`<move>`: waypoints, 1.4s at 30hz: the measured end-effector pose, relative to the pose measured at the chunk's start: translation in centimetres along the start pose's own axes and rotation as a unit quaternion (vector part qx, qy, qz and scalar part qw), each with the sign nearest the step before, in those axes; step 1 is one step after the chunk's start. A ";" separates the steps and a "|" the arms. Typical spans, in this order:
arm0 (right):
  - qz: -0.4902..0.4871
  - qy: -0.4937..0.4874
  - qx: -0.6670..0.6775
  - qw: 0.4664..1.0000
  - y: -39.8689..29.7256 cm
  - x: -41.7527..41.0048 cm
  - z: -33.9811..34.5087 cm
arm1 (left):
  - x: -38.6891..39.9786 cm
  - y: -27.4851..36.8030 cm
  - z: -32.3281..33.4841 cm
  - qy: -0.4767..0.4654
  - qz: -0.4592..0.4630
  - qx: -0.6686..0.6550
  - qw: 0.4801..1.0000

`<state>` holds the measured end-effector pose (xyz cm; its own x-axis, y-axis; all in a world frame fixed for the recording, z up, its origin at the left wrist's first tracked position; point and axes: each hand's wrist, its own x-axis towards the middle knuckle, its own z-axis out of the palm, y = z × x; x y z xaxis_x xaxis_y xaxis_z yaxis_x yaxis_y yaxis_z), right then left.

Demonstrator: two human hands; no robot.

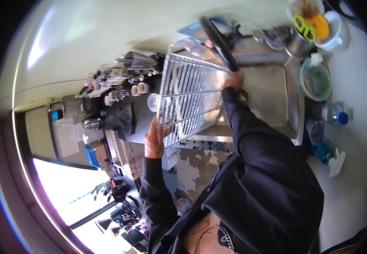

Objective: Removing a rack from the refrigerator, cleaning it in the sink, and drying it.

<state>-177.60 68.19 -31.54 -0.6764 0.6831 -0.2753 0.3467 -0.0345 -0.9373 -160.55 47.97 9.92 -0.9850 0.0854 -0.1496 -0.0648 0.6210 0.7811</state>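
A white wire rack [190,95] is tilted over the left part of a stainless steel sink [266,85]. My left hand [154,139] grips the rack's near left edge, fingers around the wires. At the rack's far right side, my right hand [234,80] is closed around the lower end of a thick black tube [220,44], which looks like a faucet spout or sprayer; blur hides its exact kind. The rack's wires reach close to this hand, but whether they touch it cannot be told. A round drain fitting [244,95] shows in the basin beside my right wrist.
Left of the rack, a dark counter holds a clear cup [153,102], a dark cloth [126,119] and stacked utensils. Along the sink's right side stand a green tub [314,79], a water bottle [334,115], a plastic cup [315,131] and a spray bottle [328,157]. Green-handled scissors [305,28] lie above.
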 end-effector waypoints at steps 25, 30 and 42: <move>-0.382 -0.227 0.040 0.895 -24.8 -26.0 -14.3 | 7.6 1.3 1.4 -0.078 0.337 0.029 0.938; -0.246 -0.261 0.014 0.933 -19.2 -24.9 -20.4 | 11.6 -3.9 0.9 -0.088 0.345 0.019 0.934; -0.076 0.033 -0.021 0.996 -14.1 6.1 -21.0 | 7.8 -4.9 -0.5 -0.101 0.183 -0.213 0.954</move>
<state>-172.98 88.15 -15.52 -0.6798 0.7245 -0.1142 0.2703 0.1027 -0.9573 -168.05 45.16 5.23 -0.9060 0.4109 0.1013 0.1771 0.1507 0.9726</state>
